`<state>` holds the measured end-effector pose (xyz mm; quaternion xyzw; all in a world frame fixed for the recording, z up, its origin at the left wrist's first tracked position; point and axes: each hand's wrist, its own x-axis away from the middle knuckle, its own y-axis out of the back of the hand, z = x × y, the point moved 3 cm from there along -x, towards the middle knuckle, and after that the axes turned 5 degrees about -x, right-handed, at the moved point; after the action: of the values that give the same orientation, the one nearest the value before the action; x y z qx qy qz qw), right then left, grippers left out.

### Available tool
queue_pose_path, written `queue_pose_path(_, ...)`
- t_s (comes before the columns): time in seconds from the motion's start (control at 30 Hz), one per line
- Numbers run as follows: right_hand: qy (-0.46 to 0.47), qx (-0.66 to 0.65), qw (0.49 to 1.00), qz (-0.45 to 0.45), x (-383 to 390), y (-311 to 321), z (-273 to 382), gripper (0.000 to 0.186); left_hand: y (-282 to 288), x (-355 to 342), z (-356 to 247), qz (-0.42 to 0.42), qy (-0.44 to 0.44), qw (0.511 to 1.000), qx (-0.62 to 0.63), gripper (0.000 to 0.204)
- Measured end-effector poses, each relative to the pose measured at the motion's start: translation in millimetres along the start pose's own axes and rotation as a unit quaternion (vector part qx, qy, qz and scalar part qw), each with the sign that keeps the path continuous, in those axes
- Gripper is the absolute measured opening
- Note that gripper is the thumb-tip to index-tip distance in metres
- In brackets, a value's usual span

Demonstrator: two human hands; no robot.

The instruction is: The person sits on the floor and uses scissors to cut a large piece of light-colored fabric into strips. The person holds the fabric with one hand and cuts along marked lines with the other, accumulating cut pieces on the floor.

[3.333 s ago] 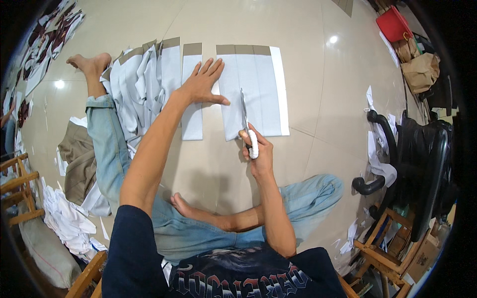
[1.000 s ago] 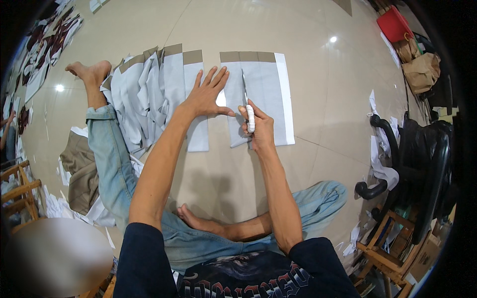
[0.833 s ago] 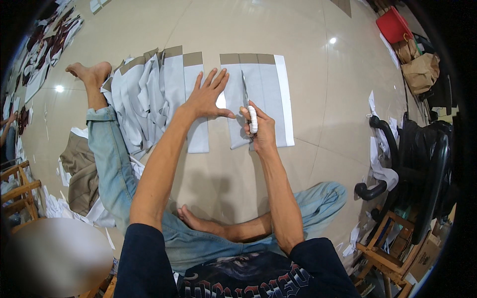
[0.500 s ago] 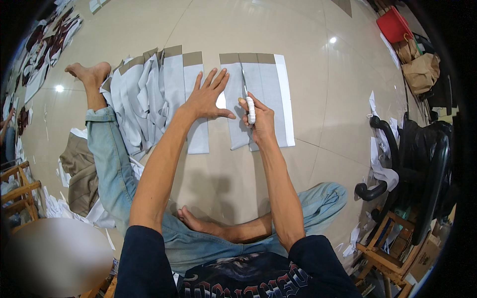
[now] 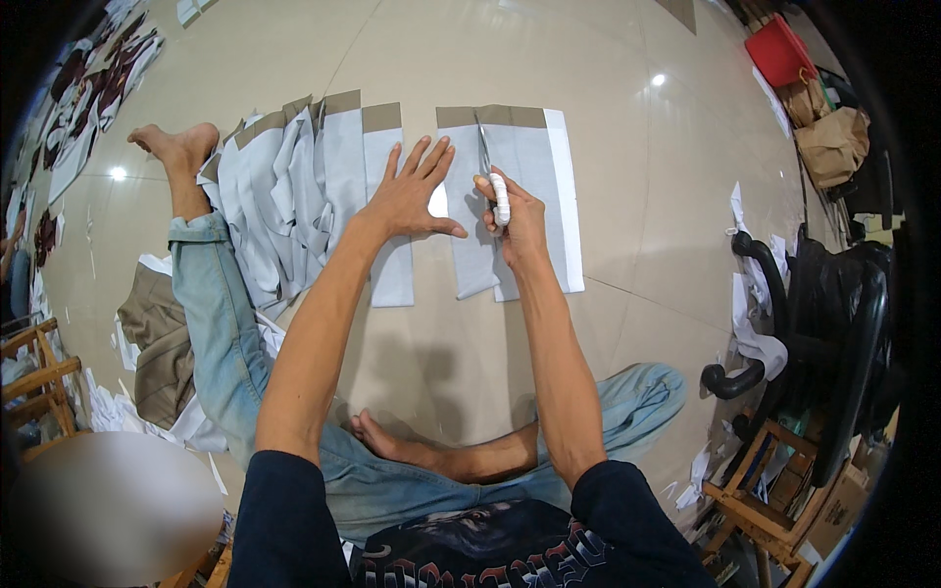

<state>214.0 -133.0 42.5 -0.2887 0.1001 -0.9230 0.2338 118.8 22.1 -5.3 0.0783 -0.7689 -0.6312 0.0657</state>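
Note:
A light grey fabric panel point(image 5: 534, 196) with a brown band along its far edge lies flat on the floor, and a white strip point(image 5: 567, 225) runs down its right side. My right hand point(image 5: 520, 220) is closed round scissors point(image 5: 501, 199) with white-wrapped handles. Their blades lie along a lengthwise cut and point toward the brown band. My left hand point(image 5: 412, 196) rests with fingers spread, bridging the panel's left edge and a separate grey strip point(image 5: 390, 260). Left of that strip, several similar brown-ended strips point(image 5: 284, 196) overlap in a rumpled row.
Crumpled brown and white cloth point(image 5: 157, 343) lies beside my outstretched left leg. A black chair point(image 5: 823, 343) and a wooden frame point(image 5: 760, 490) stand on the right, with a red container point(image 5: 777, 49) and a paper bag point(image 5: 833, 145) farther off. Dark cloth scraps point(image 5: 108, 93) cover the far left.
My right hand and the scissors have shifted slightly right and tilted a little, with the tip nearer the panel's far edge. My left hand stays spread in nearly the same place.

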Motion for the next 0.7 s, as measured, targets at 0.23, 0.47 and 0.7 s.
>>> queue_pose_path(0.23, 0.001, 0.009, 1.0, 0.003, -3.6, 1.1, -4.1, 0.057, -1.5, -0.3, 1.9, -0.001, -0.001, 1.0, -0.008, 0.144)
queue_pose_path(0.47, 0.002, -0.024, 1.0, 0.009, -15.1, -8.7, 4.1, 0.053, -1.2, 0.7, 0.9, -0.001, 0.0, 1.0, -0.013, 0.144)
queue_pose_path(0.7, 0.001, 0.023, 0.999, 0.023, -26.9, -7.7, 2.8, 0.056, 1.6, 0.1, -0.6, -0.004, -0.005, 1.0, 0.0, 0.143)
